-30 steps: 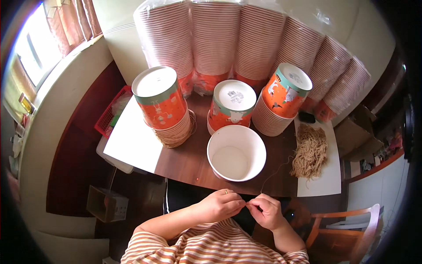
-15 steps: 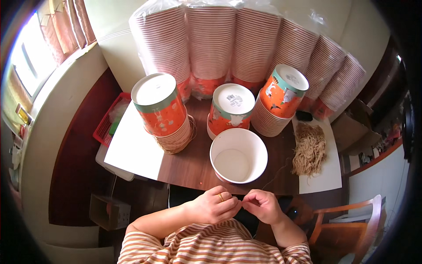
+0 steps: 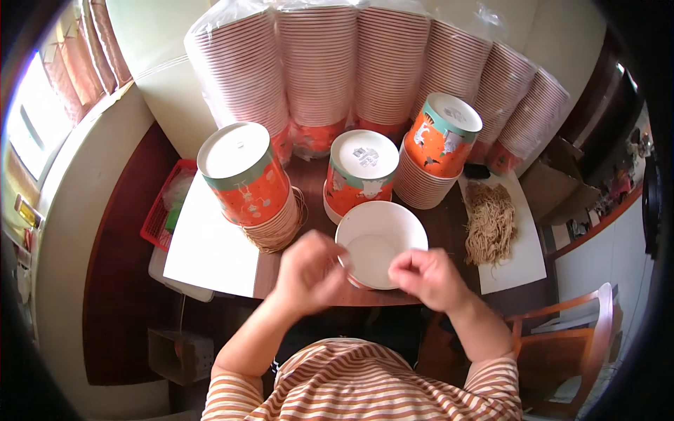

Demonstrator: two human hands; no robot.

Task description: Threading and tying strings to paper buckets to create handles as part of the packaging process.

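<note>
An open paper bucket [image 3: 375, 235], white inside, stands near the table's front edge. At its left rim is my left hand [image 3: 309, 274], fingers curled toward the thumb and blurred by motion. My right hand [image 3: 430, 277] is at the bucket's front right, thumb and fingertips pinched together. Whatever either pinch holds is too small or blurred to make out. Behind stand upturned orange buckets with green bands: a stack [image 3: 246, 182] at left with twine loops around its lower part, a short one [image 3: 363, 172] in the middle, and a taller stack [image 3: 439, 147] at right.
A bundle of tan twine [image 3: 491, 221] lies on a white sheet at right, near a small black object [image 3: 477, 171]. Tall plastic-wrapped bucket stacks [image 3: 316, 70] line the back. Another white sheet [image 3: 210, 242] and a red basket [image 3: 156, 217] are at left; a wooden chair [image 3: 562, 344] stands right.
My hands were together in front of the bucket, at the table's edge. They have moved apart and forward, one to each side of the bucket's near rim.
</note>
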